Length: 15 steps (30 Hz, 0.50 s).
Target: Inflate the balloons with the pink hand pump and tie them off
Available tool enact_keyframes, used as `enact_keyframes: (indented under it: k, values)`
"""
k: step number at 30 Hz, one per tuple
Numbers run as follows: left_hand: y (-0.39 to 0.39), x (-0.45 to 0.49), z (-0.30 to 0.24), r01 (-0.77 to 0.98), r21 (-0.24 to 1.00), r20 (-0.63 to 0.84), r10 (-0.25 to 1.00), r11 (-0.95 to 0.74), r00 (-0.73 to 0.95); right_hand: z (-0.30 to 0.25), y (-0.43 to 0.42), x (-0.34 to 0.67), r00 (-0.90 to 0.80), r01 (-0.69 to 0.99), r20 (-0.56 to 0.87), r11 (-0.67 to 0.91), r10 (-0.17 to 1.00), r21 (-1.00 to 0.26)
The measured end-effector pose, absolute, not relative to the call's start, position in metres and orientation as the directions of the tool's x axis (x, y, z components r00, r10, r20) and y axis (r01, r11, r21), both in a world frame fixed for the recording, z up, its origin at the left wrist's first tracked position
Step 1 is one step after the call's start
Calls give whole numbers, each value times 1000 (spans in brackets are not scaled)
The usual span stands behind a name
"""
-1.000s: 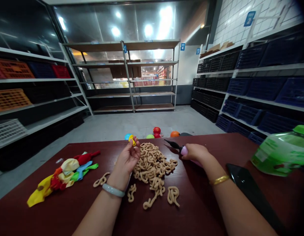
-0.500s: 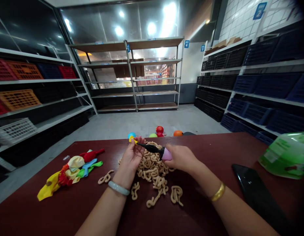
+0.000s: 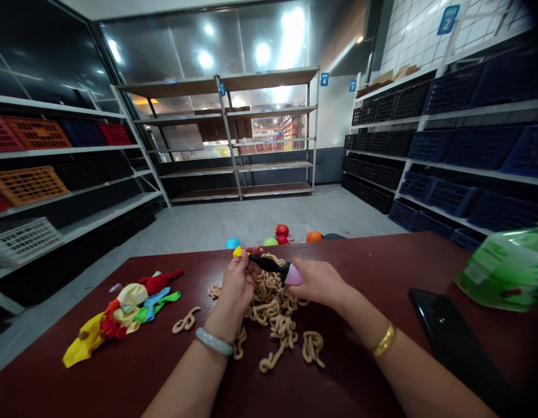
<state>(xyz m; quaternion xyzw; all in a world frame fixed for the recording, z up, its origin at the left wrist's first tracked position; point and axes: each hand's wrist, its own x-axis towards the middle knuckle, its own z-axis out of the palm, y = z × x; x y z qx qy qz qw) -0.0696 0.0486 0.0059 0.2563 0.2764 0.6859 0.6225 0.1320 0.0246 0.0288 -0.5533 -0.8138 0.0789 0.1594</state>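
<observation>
My right hand (image 3: 316, 281) is wrapped round the light purple end of a purple-and-black tapered tool (image 3: 269, 264); its exact kind I cannot make out. The narrow black end points left towards my left hand (image 3: 241, 278). With thumb and fingers, my left hand pinches a small yellow piece (image 3: 237, 251) at that tip. Below and behind the hands lies a pile of tan, curled, rope-like pieces (image 3: 273, 302), partly covered by my left hand. Loose curls (image 3: 312, 348) lie nearer me. Limp coloured balloons (image 3: 132, 296) are heaped to the left.
On the dark red table (image 3: 360, 377), a black phone-like slab (image 3: 447, 325) and a green-and-clear bag (image 3: 504, 270) are at the right. Round balloons, one orange (image 3: 315, 236), show beyond the far edge. Shelves with crates (image 3: 29, 184) line the sides; a rack (image 3: 273, 168) stands behind.
My left hand and the yellow piece have shifted slightly right and down, closer to my right hand. The hold on the tool looks the same. The view has tilted a little.
</observation>
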Motion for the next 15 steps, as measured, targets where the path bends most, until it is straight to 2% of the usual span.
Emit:
enact_keyframes:
  k: [5, 9, 15]
  values:
    - [43, -62, 7, -690, 721, 28, 997, -67, -67, 30, 26, 134, -344, 870, 136, 369, 929, -327]
    - [39, -55, 7, -670, 740, 16, 998, -54, -64, 27, 27, 134, -344, 865, 171, 382, 923, -326]
    - [37, -58, 12, -499, 860, 33, 987, -108, -158, 23, 28, 131, -341, 828, 194, 392, 920, -401]
